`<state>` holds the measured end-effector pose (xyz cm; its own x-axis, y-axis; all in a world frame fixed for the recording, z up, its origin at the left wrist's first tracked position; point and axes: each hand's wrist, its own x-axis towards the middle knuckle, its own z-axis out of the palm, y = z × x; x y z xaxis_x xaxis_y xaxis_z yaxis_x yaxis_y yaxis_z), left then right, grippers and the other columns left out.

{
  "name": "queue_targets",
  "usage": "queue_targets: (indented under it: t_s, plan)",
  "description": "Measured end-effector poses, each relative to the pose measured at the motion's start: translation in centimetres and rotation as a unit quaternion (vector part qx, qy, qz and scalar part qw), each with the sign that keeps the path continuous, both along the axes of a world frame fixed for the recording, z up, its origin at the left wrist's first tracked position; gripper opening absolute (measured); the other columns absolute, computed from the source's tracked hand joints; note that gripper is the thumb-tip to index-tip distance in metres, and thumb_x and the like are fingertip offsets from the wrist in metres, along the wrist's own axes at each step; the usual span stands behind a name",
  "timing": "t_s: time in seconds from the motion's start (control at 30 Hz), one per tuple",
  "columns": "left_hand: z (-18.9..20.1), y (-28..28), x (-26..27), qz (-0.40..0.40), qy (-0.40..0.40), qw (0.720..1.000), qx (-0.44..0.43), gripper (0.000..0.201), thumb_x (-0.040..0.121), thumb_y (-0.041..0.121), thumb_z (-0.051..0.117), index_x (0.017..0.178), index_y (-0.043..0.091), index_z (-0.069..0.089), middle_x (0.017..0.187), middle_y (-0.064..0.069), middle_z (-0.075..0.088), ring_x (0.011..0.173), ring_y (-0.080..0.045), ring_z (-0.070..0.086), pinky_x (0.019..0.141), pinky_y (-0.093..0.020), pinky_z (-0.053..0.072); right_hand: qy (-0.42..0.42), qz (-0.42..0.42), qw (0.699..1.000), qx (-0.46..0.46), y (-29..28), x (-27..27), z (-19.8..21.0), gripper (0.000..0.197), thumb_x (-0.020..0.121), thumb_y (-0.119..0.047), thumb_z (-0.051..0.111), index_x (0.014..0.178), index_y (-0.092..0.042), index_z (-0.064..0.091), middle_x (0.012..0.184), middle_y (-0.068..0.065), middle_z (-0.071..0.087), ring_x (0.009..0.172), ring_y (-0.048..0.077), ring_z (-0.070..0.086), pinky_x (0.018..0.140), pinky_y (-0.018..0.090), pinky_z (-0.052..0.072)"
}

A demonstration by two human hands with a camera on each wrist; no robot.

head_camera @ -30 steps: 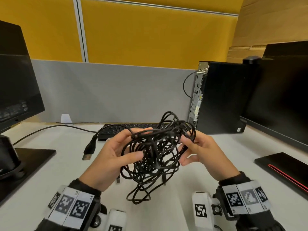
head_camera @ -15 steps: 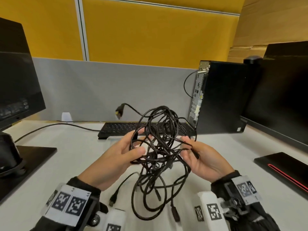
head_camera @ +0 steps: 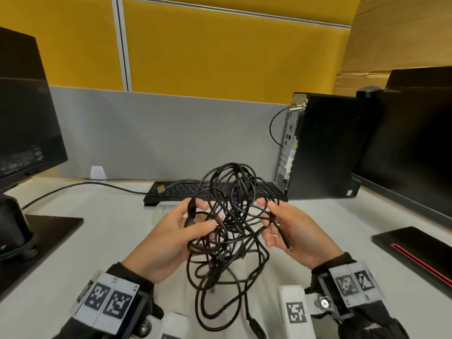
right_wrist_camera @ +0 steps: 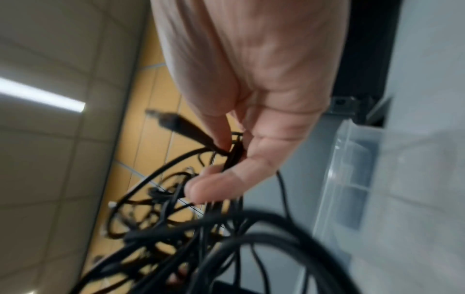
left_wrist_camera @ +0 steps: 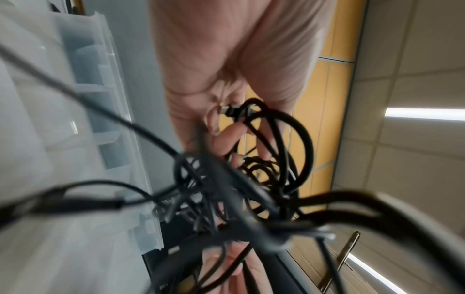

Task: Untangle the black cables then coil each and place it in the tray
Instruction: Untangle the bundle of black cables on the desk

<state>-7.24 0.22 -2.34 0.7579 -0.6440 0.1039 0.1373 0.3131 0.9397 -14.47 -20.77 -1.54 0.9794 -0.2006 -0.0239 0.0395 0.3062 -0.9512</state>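
Two hands up: left hand (head_camera: 168, 238) and right hand (head_camera: 297, 234) each curl fingers round strands of the black cables (head_camera: 227, 228), tangle held above the white worktop (head_camera: 110, 216), keyboard (head_camera: 195, 190) behind

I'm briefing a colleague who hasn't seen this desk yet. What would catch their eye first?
First, the tangle of black cables held up over the desk between both hands: the left hand grips its left side and the right hand pinches strands on its right. Behind it lies a black keyboard, with a black computer tower standing to the right against the grey and yellow partition.
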Motion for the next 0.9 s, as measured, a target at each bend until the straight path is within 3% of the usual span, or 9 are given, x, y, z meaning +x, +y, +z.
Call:
queue_targets:
  t_s: [0.07,0.23,0.3,0.37,0.43,0.5,0.63,0.73,0.9]
  plan:
    - [0.1,0.1,0.1,0.013,-0.027,1.000,0.001,0.029,0.068,0.009,0.064,0.093,0.015,0.051,0.084,-0.004,0.069,0.060,-0.012,0.059,0.042,-0.017,0.042,-0.029,-0.006,0.999,-0.040,-0.1,-0.2,0.1,0.024,0.098,-0.016,0.042,0.118,-0.008,0.054,0.068,0.006,0.059,0.048,0.019,0.054,0.045,0.027,0.048]
    - [-0.2,0.4,0.8,0.029,-0.029,0.999,0.007,0.016,0.087,0.013,0.055,0.102,0.015,0.061,0.087,-0.004,0.070,0.078,-0.014,0.063,0.065,-0.025,0.054,-0.120,-0.117,0.969,-0.183,-0.2,-0.8,0.7,0.011,0.091,-0.014,0.055,0.097,-0.011,0.064,0.070,0.004,0.066,0.059,0.016,0.056,0.053,0.030,0.052]
    - [0.0,0.4,0.7,0.025,-0.008,1.000,-0.004,0.018,0.086,0.020,0.053,0.101,0.013,0.061,0.080,-0.003,0.068,0.067,-0.008,0.063,0.054,-0.020,0.053,-0.146,-0.149,0.954,-0.217,-0.3,-0.9,0.7,0.009,0.088,-0.015,0.060,0.091,-0.012,0.068,0.071,0.004,0.068,0.063,0.013,0.057,0.057,0.030,0.053]
    - [0.2,0.5,0.5,0.019,0.002,1.000,-0.016,0.031,0.076,0.029,0.064,0.103,0.012,0.061,0.074,-0.001,0.065,0.059,-0.006,0.061,0.047,-0.016,0.048,-0.150,-0.142,0.952,-0.225,-0.3,-1.2,0.8,0.008,0.086,-0.014,0.062,0.090,-0.011,0.068,0.073,0.004,0.068,0.066,0.013,0.059,0.058,0.029,0.054]
    - [0.1,0.5,0.6,0.018,0.000,1.000,-0.025,0.059,0.048,0.042,0.088,0.097,0.017,0.067,0.072,0.000,0.062,0.058,-0.006,0.059,0.046,-0.016,0.049,-0.149,-0.099,0.965,-0.193,-0.4,-1.5,0.9,0.017,0.081,-0.012,0.065,0.097,-0.010,0.066,0.077,0.006,0.067,0.070,0.016,0.060,0.059,0.033,0.055]
    - [0.0,0.6,0.9,0.029,0.015,0.999,-0.040,0.069,0.024,0.046,0.094,0.085,0.020,0.072,0.069,0.000,0.059,0.055,-0.007,0.056,0.046,-0.016,0.049,-0.152,-0.053,0.977,-0.141,-0.6,-1.8,1.0,0.035,0.074,-0.010,0.067,0.108,-0.011,0.061,0.082,0.008,0.065,0.074,0.019,0.062,0.063,0.040,0.055]
    - [-0.7,0.4,1.4,0.032,0.048,0.996,-0.075,0.063,0.029,0.046,0.094,0.078,0.019,0.067,0.070,0.000,0.056,0.054,-0.007,0.055,0.049,-0.017,0.050,-0.158,-0.025,0.985,-0.067,-0.4,-2.2,1.0,0.044,0.072,-0.009,0.068,0.114,-0.013,0.057,0.089,0.008,0.059,0.080,0.020,0.061,0.067,0.048,0.054]
    - [-0.9,0.2,1.1,0.036,0.060,0.994,-0.083,0.062,0.023,0.046,0.094,0.073,0.019,0.068,0.068,0.002,0.058,0.053,-0.005,0.055,0.049,-0.017,0.049,-0.144,-0.028,0.988,-0.039,0.0,-2.4,1.1,0.029,0.081,-0.024,0.061,0.107,-0.014,0.055,0.090,0.007,0.057,0.080,0.018,0.060,0.067,0.048,0.054]
    - [-0.6,0.0,0.7,0.030,0.068,0.993,-0.088,0.059,0.015,0.046,0.094,0.064,0.023,0.071,0.064,0.004,0.058,0.048,-0.003,0.053,0.046,-0.014,0.046,-0.128,-0.074,0.981,-0.129,0.0,-2.7,1.7,0.017,0.095,-0.029,0.044,0.104,-0.020,0.055,0.091,0.001,0.055,0.080,0.013,0.060,0.058,0.033,0.053]
